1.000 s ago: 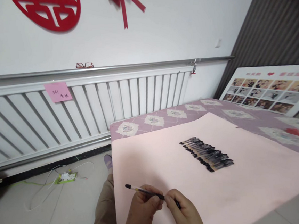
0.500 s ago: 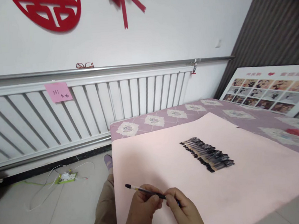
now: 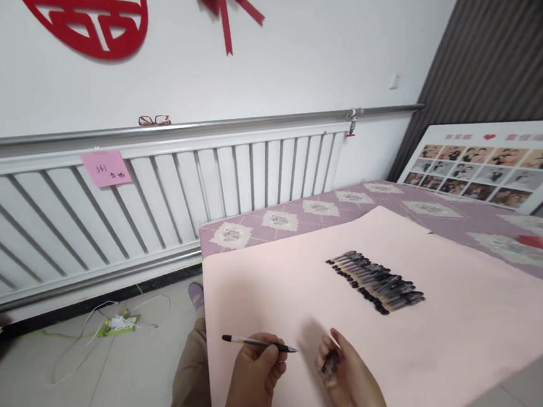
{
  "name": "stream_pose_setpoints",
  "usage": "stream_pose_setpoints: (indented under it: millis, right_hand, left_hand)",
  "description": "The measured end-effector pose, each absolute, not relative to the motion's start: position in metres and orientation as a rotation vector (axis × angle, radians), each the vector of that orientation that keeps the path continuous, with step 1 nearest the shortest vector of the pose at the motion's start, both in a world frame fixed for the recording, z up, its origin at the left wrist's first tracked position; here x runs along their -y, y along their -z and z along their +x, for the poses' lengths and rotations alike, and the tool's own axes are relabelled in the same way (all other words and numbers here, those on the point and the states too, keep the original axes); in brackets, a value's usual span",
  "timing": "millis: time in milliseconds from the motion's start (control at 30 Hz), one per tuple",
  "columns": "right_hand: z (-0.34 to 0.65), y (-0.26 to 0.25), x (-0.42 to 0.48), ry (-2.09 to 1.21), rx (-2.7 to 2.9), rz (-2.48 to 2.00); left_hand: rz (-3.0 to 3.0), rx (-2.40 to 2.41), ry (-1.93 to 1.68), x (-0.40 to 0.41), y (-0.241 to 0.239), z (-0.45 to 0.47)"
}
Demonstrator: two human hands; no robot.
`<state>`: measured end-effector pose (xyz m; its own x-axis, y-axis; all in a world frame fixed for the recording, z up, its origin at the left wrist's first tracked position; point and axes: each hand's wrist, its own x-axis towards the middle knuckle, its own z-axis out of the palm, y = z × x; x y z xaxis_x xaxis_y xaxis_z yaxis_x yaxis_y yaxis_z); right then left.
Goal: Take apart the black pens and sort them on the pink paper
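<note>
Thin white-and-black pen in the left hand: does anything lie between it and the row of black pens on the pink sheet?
Nothing visible does. The thin white-and-black pen, pinched in the left hand, faces bare pink paper sheet up to the row of black pens. The right hand, holding a small dark piece, sits beside that line.

Your left hand (image 3: 257,374) sits at the bottom centre of the frame, fingers pinched together, thumb on top. Your right hand (image 3: 351,377) lies just right of it, apart, fingers loosely curled
</note>
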<state>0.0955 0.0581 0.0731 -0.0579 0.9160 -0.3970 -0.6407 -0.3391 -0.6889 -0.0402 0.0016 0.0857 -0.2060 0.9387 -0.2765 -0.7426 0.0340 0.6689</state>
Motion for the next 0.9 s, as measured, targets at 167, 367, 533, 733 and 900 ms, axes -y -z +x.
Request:
stream_pose_setpoints:
  millis: [167, 367, 533, 733, 900]
  right_hand:
    - [0.100, -0.059, -0.062, -1.815, 0.233, -0.832]
    - [0.085, -0.074, -0.060, -1.699, 0.279, -0.785]
    - [0.073, -0.079, -0.065, -1.615, 0.283, -0.799]
    - [0.066, -0.075, -0.062, -1.581, 0.306, -0.779]
    - [0.067, -0.077, -0.060, -1.551, 0.335, -0.783]
  left_hand:
    - [0.253, -0.822, -1.582, -0.003, -0.076, -0.040]
    - [0.202, -0.846, -1.572, -0.004, -0.074, -0.034]
    - [0.158, -0.851, -1.537, -0.003, -0.073, -0.027]
    - [0.126, -0.825, -1.565, -0.002, -0.072, -0.023]
    - [0.108, -0.812, -1.586, -0.004, -0.073, -0.024]
